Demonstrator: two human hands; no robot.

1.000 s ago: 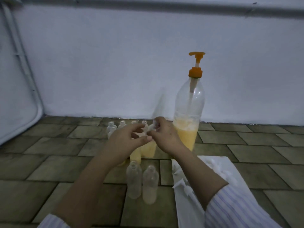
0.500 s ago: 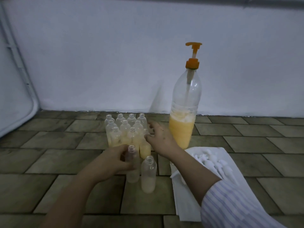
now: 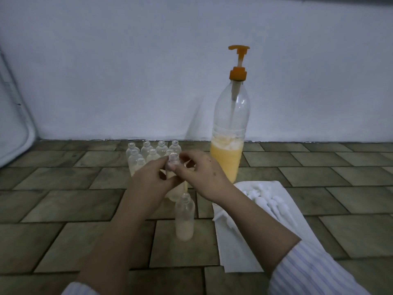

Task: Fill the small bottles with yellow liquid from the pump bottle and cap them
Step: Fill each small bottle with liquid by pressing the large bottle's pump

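My left hand (image 3: 148,182) holds a small clear bottle (image 3: 174,160) lifted off the floor, uncapped, its mouth upward. My right hand (image 3: 204,175) pinches the same bottle at its neck from the right. Just below them a second small bottle (image 3: 184,218) stands on the tiles with a little pale liquid at its bottom. Several more small open bottles (image 3: 146,152) stand in a cluster by the wall. The tall pump bottle (image 3: 230,145), with an orange pump (image 3: 238,67), holds yellow liquid in its lower part and stands right of my hands.
A white cloth (image 3: 244,248) lies on the tiled floor at right with several white caps (image 3: 270,201) on it. A white wall runs behind everything. A pale curved panel (image 3: 12,133) stands at the far left.
My left hand lifted one of the two near bottles off the floor. My right hand moved from the bottle cluster to the lifted bottle's neck.
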